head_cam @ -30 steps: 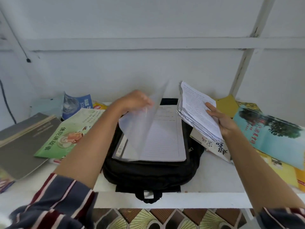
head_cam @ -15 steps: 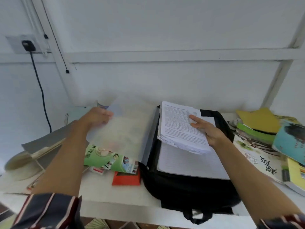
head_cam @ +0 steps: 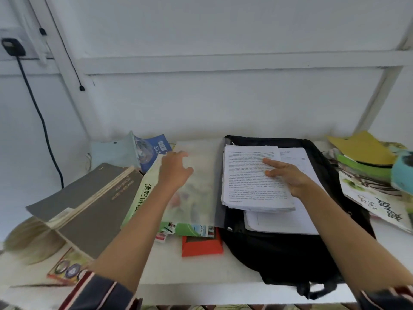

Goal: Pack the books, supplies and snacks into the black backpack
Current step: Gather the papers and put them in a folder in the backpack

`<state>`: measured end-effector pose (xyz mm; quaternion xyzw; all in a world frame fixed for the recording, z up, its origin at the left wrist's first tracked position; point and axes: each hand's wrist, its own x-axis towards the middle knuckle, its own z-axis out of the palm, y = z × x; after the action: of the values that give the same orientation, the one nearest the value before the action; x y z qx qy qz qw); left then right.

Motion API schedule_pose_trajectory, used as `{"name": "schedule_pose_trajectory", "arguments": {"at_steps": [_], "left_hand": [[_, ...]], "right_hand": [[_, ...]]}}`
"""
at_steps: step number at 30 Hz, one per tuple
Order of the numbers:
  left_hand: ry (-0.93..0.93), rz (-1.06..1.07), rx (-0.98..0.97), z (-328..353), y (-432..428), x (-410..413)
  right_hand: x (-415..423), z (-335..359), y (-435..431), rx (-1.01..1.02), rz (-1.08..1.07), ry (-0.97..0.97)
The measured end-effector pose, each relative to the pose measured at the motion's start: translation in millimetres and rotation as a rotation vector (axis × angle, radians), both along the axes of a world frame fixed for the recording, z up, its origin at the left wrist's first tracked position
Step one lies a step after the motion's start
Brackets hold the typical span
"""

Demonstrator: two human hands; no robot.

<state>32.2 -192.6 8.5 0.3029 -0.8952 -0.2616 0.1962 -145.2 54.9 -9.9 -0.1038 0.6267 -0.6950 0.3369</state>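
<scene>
The black backpack (head_cam: 290,253) lies flat on the white table, right of centre. An open folder with lined pages (head_cam: 286,222) rests on top of it. Its translucent cover (head_cam: 196,198) is flipped out to the left and lies over a green book (head_cam: 143,198). A stack of printed papers (head_cam: 248,182) sits on the lined pages. My right hand (head_cam: 288,175) rests on that stack with straight fingers. Spread and relaxed, my left hand (head_cam: 176,168) is at the far end of the translucent cover, holding nothing.
Grey books (head_cam: 89,198) lean at the left, with a blue booklet (head_cam: 152,151) behind them. A red packet (head_cam: 201,245) lies by the backpack's left side. Yellow and green books (head_cam: 362,153) and a book with black characters (head_cam: 380,209) crowd the right. A cable (head_cam: 40,113) hangs down the wall.
The translucent cover swung from upright over to the left and now lies flat; my left hand has let it go. My right hand lowered the paper stack onto the lined pages.
</scene>
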Motion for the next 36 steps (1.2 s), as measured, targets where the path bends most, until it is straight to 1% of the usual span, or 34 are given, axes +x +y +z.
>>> {"name": "schedule_pose_trajectory", "arguments": {"at_steps": [1, 2, 3, 5, 9, 13, 21, 26, 32, 34, 36], "left_hand": [[0.033, -0.119, 0.081, -2, 15, -7], [0.022, -0.215, 0.152, -6, 29, -12], [-0.008, -0.28, 0.193, -11, 39, -16], [-0.039, -0.33, 0.218, -23, 45, -21], [-0.007, -0.318, 0.22, -37, 41, -20], [0.042, -0.308, 0.27, -39, 42, -19], [0.056, -0.301, 0.36, -44, 42, -19], [0.06, -0.285, 0.329, -46, 44, -17], [0.043, -0.353, 0.112, -34, 47, -16], [0.02, -0.34, 0.099, -27, 44, -16], [-0.01, -0.335, 0.129, -23, 42, -16]], "right_hand": [[0, 0, 1, 0.01, -0.009, 0.015], [0, -1, 2, 0.023, -0.015, 0.028], [0, -1, 3, 0.034, -0.017, 0.036], [-1, -1, 6, 0.045, -0.016, 0.04], [-4, -3, 12, 0.048, -0.007, 0.027], [-5, -7, 12, 0.065, -0.003, 0.005], [-6, -7, 13, 0.08, -0.005, -0.005], [-2, -5, 11, 0.076, -0.001, -0.022], [2, 4, 9, 0.073, 0.006, 0.005], [2, 8, 9, 0.073, 0.012, 0.01], [4, 11, 7, 0.077, 0.017, 0.012]]}}
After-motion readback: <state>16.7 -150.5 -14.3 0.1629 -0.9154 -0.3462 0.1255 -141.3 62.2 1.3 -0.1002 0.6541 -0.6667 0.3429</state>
